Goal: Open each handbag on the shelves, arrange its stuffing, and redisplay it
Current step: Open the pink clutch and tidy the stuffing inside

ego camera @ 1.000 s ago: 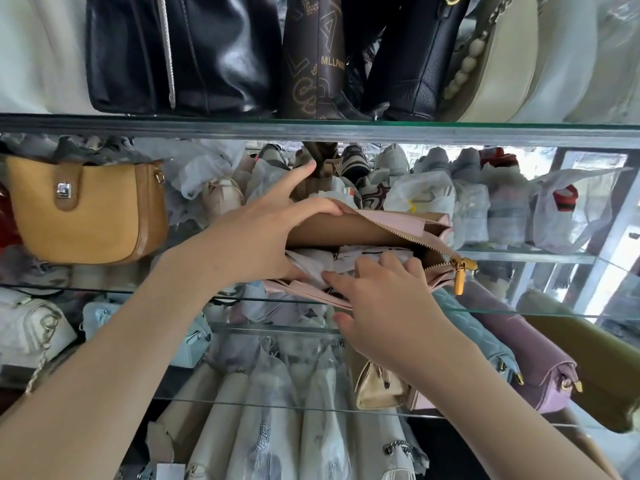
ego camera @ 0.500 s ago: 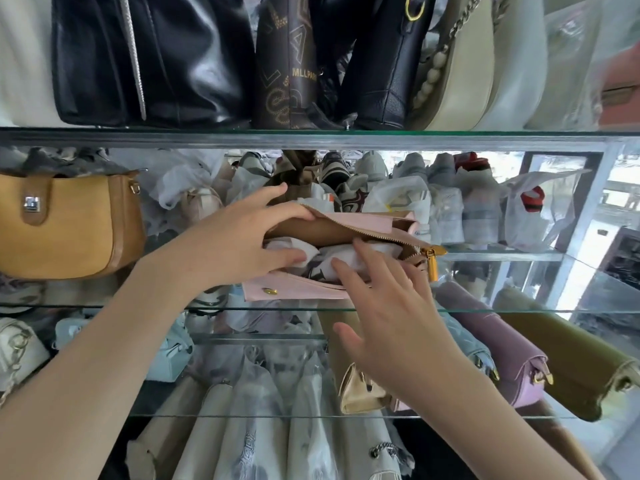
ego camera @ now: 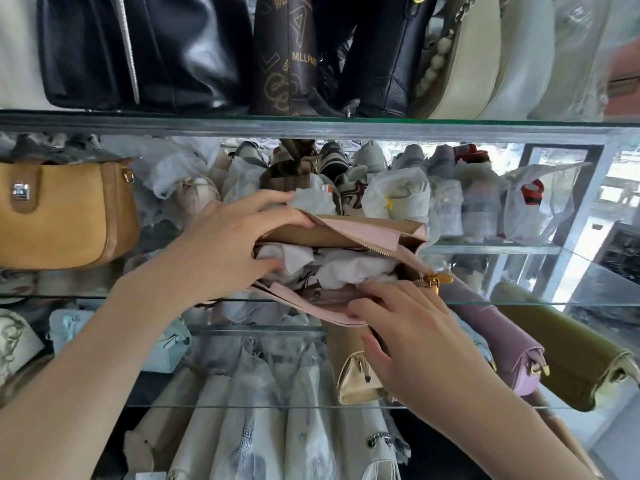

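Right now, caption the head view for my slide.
Left hand and right hand spread open a pink handbag at a glass shelf, white paper stuffing showing inside.

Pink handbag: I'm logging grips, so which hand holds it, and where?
Both. The left hand grips the upper opening edge of the pink handbag; the right hand holds the lower edge, beside the gold zipper pull.
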